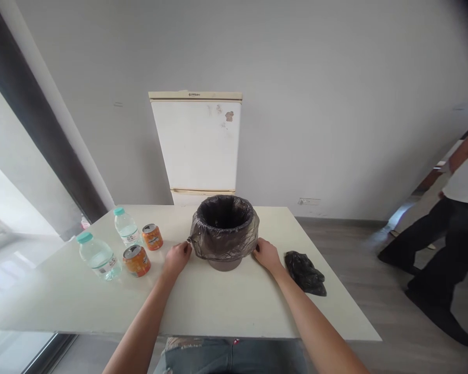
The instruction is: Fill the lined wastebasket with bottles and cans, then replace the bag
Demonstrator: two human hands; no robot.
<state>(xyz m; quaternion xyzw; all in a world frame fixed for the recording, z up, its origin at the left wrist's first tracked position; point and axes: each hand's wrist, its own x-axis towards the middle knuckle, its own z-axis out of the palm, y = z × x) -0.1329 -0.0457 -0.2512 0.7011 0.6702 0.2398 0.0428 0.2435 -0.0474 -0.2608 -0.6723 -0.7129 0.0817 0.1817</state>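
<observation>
A small trash can (224, 265) stands upright on the table, lined with a thin black trash bag (222, 244) whose top is folded out over the rim and hangs down the outside. My left hand (179, 257) is closed at the bag's left edge, pinching a bit of its plastic. On the other side my right hand (267, 253) has its fingers curled against the bag's lower right edge. The can's base shows below the bag; its inside is dark.
Two clear bottles with teal caps (99, 255) and two orange cans (137, 261) stand at the left of the white table (226, 311). A crumpled black bag (306, 272) lies at the right. Behind is a white fridge (198, 145). A person (448, 244) is at far right.
</observation>
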